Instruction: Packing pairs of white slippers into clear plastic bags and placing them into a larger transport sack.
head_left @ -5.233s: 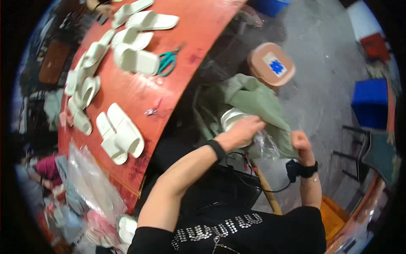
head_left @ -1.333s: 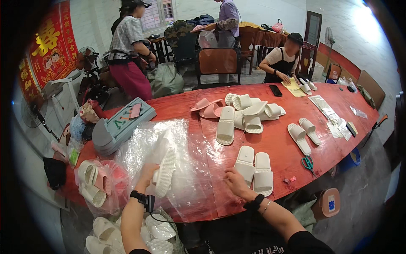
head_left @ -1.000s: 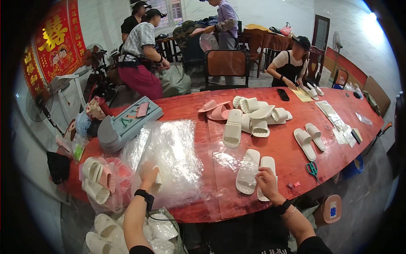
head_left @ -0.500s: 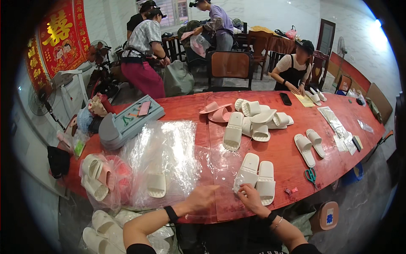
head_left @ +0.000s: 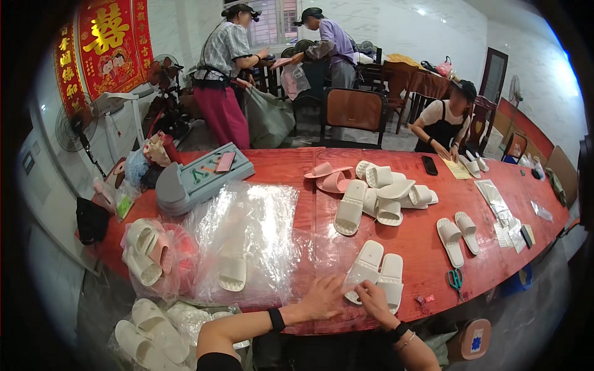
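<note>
My left hand (head_left: 320,299) lies with fingers stretched out over a thin clear plastic bag (head_left: 331,250) near the table's front edge. My right hand (head_left: 375,305) is closed in a pinch at the bag's edge, just in front of a pair of white slippers (head_left: 391,272). Part of the left slipper is covered by the film and my fingers. To the left, a pile of clear plastic bags (head_left: 263,213) is spread flat, with a single white slipper (head_left: 233,272) on it.
White slippers (head_left: 349,210) and pink slippers (head_left: 334,180) lie beyond my hands. Green scissors (head_left: 455,281) and another white pair (head_left: 450,241) are at right. Bagged slippers (head_left: 143,253) and a grey plastic stool (head_left: 204,179) stand left. A co-worker (head_left: 443,127) sits across the table (head_left: 291,309).
My left hand has moved right, near my right hand, and its fingers now lie over the film. My right hand stays by the white pair. The view has shifted slightly.
</note>
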Demonstrator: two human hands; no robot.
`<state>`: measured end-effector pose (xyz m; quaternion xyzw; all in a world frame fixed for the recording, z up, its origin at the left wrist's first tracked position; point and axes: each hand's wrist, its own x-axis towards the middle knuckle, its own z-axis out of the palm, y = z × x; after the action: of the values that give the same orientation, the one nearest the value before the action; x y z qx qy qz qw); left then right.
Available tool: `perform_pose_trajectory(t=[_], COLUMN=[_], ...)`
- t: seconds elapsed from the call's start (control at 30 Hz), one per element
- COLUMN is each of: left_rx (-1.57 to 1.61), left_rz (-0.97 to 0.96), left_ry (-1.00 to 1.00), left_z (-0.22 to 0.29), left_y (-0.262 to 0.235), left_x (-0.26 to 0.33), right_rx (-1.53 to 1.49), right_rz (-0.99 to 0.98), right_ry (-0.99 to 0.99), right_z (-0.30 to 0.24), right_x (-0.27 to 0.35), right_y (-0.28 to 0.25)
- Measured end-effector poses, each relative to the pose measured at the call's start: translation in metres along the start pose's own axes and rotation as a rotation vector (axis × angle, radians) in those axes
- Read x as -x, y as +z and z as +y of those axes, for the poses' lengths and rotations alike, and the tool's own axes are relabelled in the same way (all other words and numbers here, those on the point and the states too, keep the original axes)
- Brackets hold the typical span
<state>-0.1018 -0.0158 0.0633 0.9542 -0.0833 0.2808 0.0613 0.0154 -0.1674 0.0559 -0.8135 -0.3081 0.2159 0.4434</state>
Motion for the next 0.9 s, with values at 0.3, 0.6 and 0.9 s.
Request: perform_pose_trajectory(t=[0.3,0.6,0.9], left_rx=[0.232,0.297,0.711], left_rz=[-0.085,-0.168,-1.005], left_ry=[-0.257,-0.293,-0.313], left_z=[-0.036,-0.028,-0.057], left_y=[0.005,-0.022,-0.006], left_x=[0.005,0.006,0.027], right_rx=[0.408,0.859,0.445], right_rz=[0.106,0.001,-0.220], right_ry=[-0.336,-0.789,-0.573], right_z=[-0.031,-0.009,0.032], right_x=[0.007,0.031,0.027], right_y=[0.000,0.011,0.034])
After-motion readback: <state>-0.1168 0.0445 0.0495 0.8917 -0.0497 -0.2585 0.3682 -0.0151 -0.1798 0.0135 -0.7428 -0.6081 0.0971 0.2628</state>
